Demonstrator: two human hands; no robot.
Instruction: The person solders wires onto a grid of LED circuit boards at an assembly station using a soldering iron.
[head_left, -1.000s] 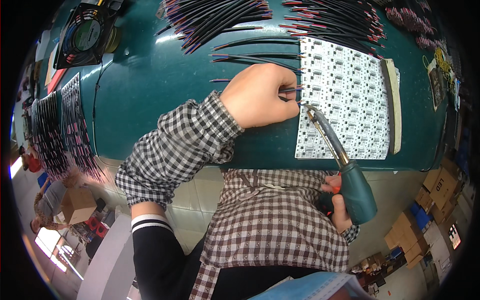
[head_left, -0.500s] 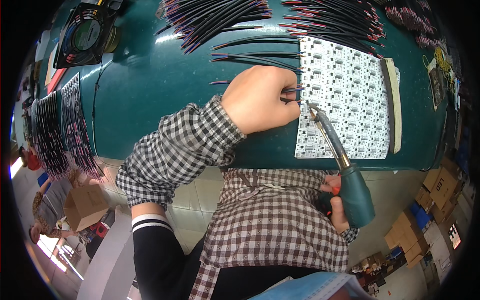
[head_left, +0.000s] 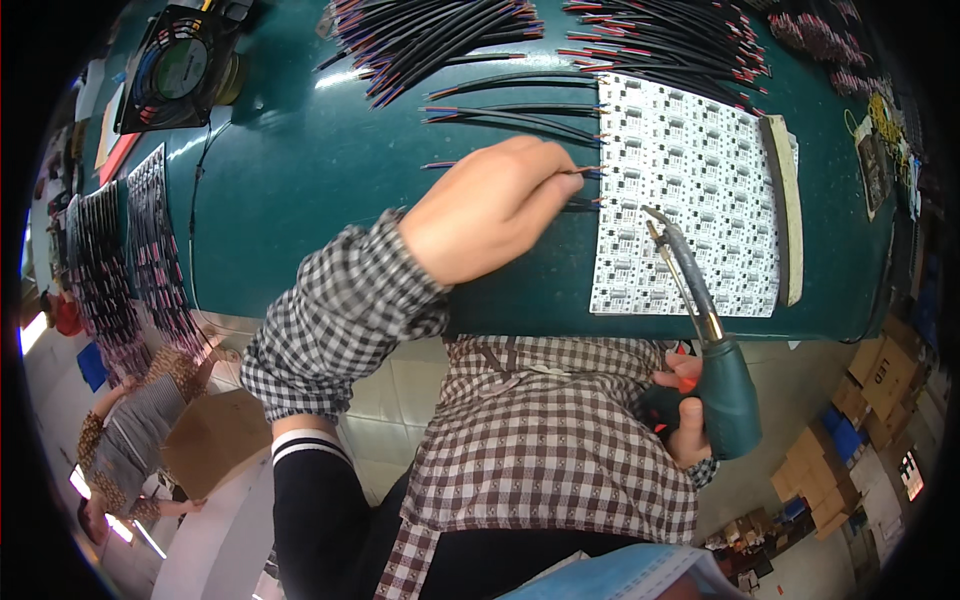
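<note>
My left hand (head_left: 490,210) is closed in a pinch at the left edge of a white circuit board panel (head_left: 690,200). Between thumb and forefinger is a thin wire of a black cable, whose end reaches the panel's edge. In my right hand (head_left: 688,432) is a soldering gun (head_left: 728,405) with a dark green handle. Its tip hovers over or rests on the panel, a little in from the left edge; I cannot tell which. Several black cables (head_left: 515,110) run leftward from the panel's upper left edge. Part of the held cable is hidden behind my left hand.
Piles of black cables (head_left: 440,40) and more cables with red ends (head_left: 670,45) lie along the far side of the green table (head_left: 290,200). A pale bar (head_left: 785,210) borders the panel's right side. A fan (head_left: 175,65) stands far left. Wired strips (head_left: 150,230) hang over the left edge.
My left hand has drawn back leftward from the panel, its fingers now at a wire slightly farther up. The soldering gun has shifted right, its tip away from the panel's edge.
</note>
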